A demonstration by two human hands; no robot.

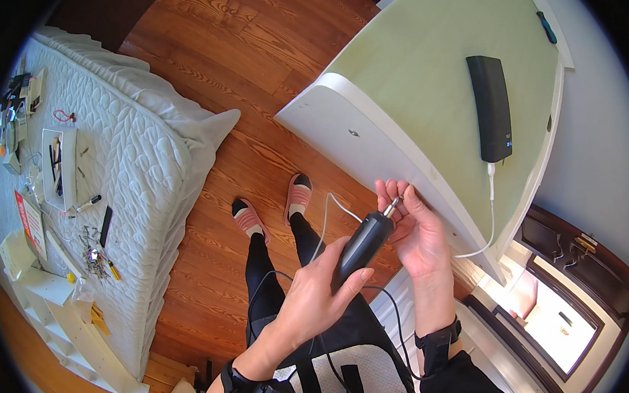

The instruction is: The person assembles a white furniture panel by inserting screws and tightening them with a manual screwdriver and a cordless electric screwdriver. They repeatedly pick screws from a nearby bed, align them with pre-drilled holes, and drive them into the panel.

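My left hand [313, 294] is wrapped round a black handheld electric screwdriver [366, 242], whose metal tip points up and to the right. A thin white cable [324, 228] runs from near its front end. My right hand [419, 237] is at the tip, palm turned up, with thumb and fingers closed about the end of the bit. Something small and brownish shows between those fingers, too small to name. Just beyond them is the white edge of a large board or furniture panel [378, 124] with a pale green top.
On the green surface lie a black power bank [493, 110] with a white cable [492, 185] and a dark-handled screwdriver [547, 28]. To the left, a white quilted mattress [138, 146] bears a white box [71, 191] of tools, loose hardware [96, 259] and white panels [85, 329]. A wooden floor [206, 66] lies between.
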